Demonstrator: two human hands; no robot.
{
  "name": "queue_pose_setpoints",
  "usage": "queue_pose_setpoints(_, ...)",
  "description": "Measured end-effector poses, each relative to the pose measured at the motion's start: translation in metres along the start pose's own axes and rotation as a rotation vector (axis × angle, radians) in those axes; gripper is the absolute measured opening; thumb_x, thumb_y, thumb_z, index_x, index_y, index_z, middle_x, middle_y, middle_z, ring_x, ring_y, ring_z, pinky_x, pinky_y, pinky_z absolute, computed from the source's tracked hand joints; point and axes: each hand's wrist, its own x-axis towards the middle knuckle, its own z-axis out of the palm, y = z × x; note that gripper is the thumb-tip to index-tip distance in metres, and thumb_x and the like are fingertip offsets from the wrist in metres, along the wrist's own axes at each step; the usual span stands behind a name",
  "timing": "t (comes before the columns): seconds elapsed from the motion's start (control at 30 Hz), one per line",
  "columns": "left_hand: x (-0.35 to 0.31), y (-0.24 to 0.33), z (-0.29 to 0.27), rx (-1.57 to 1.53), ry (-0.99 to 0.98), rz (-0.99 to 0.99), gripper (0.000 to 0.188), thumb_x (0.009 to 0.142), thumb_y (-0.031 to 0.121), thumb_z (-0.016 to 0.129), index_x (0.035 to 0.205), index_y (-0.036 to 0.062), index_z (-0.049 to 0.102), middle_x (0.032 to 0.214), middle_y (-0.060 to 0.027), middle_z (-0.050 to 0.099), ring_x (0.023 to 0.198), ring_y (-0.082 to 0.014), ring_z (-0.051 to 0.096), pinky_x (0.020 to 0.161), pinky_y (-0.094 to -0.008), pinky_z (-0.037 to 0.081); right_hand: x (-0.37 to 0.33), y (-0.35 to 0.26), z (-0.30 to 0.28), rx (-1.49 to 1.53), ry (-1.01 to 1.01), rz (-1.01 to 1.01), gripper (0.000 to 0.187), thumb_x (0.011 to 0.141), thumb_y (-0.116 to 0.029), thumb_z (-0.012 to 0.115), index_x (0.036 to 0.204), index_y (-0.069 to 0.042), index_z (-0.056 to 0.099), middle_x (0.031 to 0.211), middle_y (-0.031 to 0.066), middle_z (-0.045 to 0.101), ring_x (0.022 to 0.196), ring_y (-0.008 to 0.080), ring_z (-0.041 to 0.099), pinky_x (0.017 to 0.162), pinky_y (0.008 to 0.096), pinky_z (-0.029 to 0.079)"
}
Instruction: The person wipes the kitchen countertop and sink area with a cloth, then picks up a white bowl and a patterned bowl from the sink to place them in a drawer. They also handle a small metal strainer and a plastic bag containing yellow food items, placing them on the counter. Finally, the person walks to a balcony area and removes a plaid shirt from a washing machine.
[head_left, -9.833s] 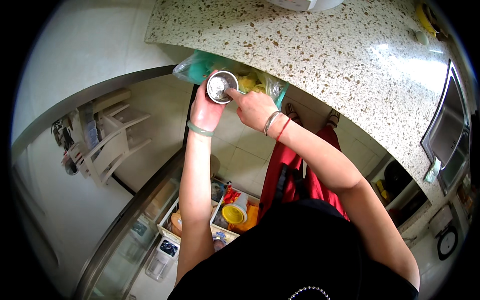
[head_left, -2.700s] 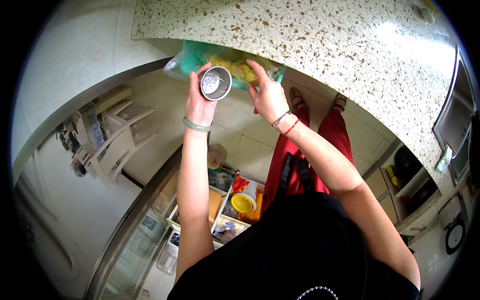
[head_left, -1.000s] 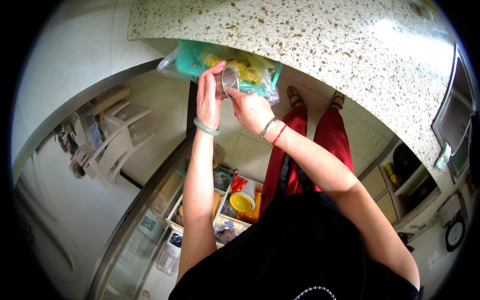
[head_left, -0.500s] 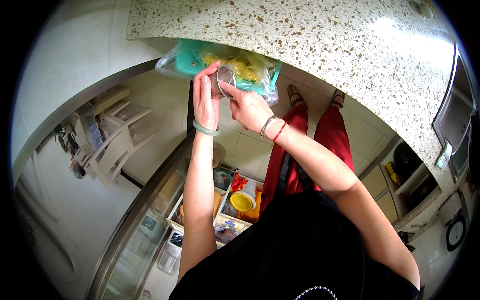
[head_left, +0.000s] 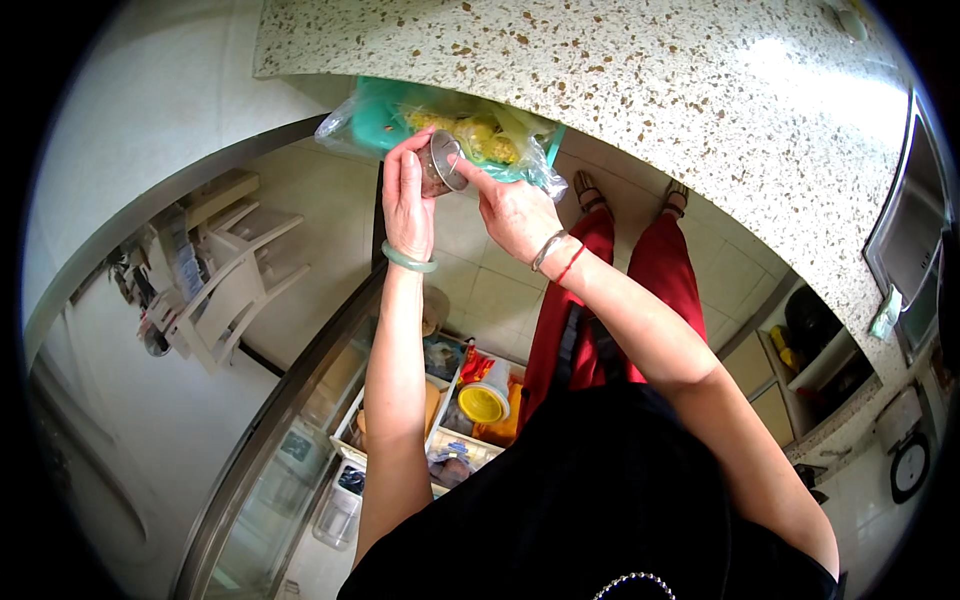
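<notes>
Tipped sideways since earlier, one metal cup (head_left: 437,172) hangs at the green bin's (head_left: 376,108) near side; the left hand (head_left: 408,197) grips it; the right hand (head_left: 521,215), loosely open, points into its mouth.

Brown-speckled pale counter (head_left: 640,90), metal sink (head_left: 912,210) set into its right side, pale-green cloth (head_left: 887,313) by the sink's edge, white chair (head_left: 225,306) at left, yellow-ended tub (head_left: 483,404) beside orange packaging (head_left: 497,433), clear container (head_left: 338,524) at lower left, black-rimmed round object (head_left: 910,468) at far right
</notes>
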Motion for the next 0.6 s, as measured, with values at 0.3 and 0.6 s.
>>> queue_pose_setpoints(0.3,0.002,-0.006,-0.007,0.001,0.049,-0.039,0.034,0.103,0.034,0.044,0.123,0.0074,0.05,0.128,-0.0097,0.054,0.114,-0.0225,0.056,0.095,-0.0415,0.05,-0.001,0.001,0.007,0.052,-0.007,-0.041,0.061,0.087,-0.01,0.054,0.143,-0.03,0.04,0.064,0.0193,0.063,0.06,0.0379,0.063,0.057,0.0503,0.051)
queue_pose_setpoints(0.6,-0.003,0.006,-0.001,-0.088,0.109,-0.074,0.039,0.105,0.039,0.037,0.125,0.0075,0.048,0.134,-0.0092,0.05,0.115,-0.0197,0.054,0.095,-0.0413,0.049,-0.004,0.007,-0.001,0.015,0.041,0.02,0.058,0.087,-0.008,0.054,0.142,-0.023,0.042,0.065,0.0191,0.063,0.059,0.0365,0.063,0.055,0.0478,0.051)
